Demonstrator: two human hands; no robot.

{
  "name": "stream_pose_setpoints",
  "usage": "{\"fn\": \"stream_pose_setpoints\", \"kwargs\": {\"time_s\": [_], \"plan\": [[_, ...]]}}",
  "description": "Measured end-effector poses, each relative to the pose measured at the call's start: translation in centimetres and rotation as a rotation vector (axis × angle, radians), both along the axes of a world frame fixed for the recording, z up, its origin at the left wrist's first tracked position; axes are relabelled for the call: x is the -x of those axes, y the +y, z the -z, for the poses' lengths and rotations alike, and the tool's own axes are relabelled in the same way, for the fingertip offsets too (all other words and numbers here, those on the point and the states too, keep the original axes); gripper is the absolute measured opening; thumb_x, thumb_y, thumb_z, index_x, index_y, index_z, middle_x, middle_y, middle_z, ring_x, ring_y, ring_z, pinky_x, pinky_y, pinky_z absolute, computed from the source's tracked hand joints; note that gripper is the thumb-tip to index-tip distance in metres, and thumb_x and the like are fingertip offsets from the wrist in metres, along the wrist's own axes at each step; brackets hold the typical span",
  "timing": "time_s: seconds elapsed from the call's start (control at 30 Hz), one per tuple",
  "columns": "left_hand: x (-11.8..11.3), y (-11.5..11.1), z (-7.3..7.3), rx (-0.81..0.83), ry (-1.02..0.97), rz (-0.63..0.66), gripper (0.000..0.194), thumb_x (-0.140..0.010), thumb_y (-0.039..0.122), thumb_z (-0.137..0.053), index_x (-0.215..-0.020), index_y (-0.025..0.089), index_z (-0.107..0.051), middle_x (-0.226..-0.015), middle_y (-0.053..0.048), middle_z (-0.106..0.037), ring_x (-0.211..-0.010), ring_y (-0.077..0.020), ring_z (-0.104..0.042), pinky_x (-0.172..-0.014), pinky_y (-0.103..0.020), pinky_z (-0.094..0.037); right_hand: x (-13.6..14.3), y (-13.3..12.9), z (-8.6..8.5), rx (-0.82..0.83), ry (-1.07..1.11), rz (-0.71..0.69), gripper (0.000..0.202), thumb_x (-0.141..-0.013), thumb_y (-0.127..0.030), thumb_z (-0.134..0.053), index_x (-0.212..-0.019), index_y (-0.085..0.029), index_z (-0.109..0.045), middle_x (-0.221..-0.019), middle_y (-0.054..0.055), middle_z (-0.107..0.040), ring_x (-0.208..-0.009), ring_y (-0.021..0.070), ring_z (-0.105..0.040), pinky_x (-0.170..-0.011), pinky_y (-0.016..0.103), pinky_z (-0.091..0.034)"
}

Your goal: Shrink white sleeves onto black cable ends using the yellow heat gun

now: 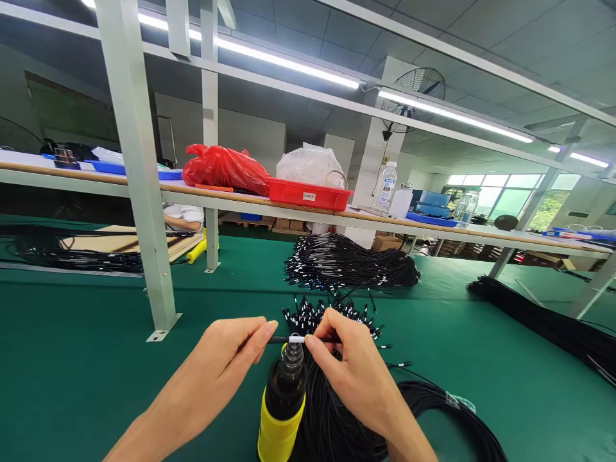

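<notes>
Between my two hands a thin black cable with a white sleeve point(296, 339) is stretched level. My left hand point(243, 346) pinches its left end between thumb and fingers. On the right side of the sleeve, my right hand point(339, 350) pinches the same cable. Directly below the sleeve stands a yellow and black heat gun point(282, 410), its coiled metal nozzle pointing up. The sleeve is over the nozzle's mouth; whether they touch cannot be made out. A bundle of black cables point(332, 410) with white-marked ends lies behind and beside the heat gun, partly hidden by my right hand.
A larger cable pile point(349, 263) lies farther back on the green tabletop point(231, 295). More black cables point(543, 321) lie at the right. A metal post point(144, 192) stands at the left. The shelf above holds a red tray point(310, 196) and a bottle point(386, 186). A person's arm point(183, 221) shows behind.
</notes>
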State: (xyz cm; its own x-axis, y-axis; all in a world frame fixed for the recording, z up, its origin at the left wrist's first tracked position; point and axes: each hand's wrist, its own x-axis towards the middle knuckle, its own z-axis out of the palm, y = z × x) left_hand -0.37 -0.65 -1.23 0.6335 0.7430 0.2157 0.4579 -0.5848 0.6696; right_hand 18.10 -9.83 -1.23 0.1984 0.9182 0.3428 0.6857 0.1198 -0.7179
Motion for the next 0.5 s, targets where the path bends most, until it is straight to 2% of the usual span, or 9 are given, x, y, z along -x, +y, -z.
{"fn": "stream_pose_setpoints", "kwargs": {"time_s": [0.17,0.5], "plan": [[-0.83,0.6,0.12,0.054,-0.019,0.007,0.051,-0.095,0.06,-0.028,-0.063,0.021,-0.032,-0.06,0.005,-0.033,-0.058,-0.0137,-0.029,-0.055,-0.027,-0.025,-0.49,0.77,0.64,-0.001,0.012,-0.004,0.02,-0.091,-0.029,-0.052,-0.073,-0.021,-0.047,-0.07,-0.003,-0.053,-0.065,0.0129,-0.047,-0.057,0.023,-0.034],[-1.0,0.87,0.65,0.052,-0.027,-0.02,0.049,-0.093,0.06,-0.034,-0.063,0.021,-0.037,-0.062,0.005,-0.035,-0.059,-0.0138,-0.029,-0.054,-0.025,-0.025,-0.47,1.12,0.56,0.005,-0.02,0.019,0.019,-0.089,-0.025,-0.053,-0.072,-0.021,-0.046,-0.07,-0.004,-0.054,-0.066,0.0137,-0.048,-0.059,0.025,-0.033]]}}
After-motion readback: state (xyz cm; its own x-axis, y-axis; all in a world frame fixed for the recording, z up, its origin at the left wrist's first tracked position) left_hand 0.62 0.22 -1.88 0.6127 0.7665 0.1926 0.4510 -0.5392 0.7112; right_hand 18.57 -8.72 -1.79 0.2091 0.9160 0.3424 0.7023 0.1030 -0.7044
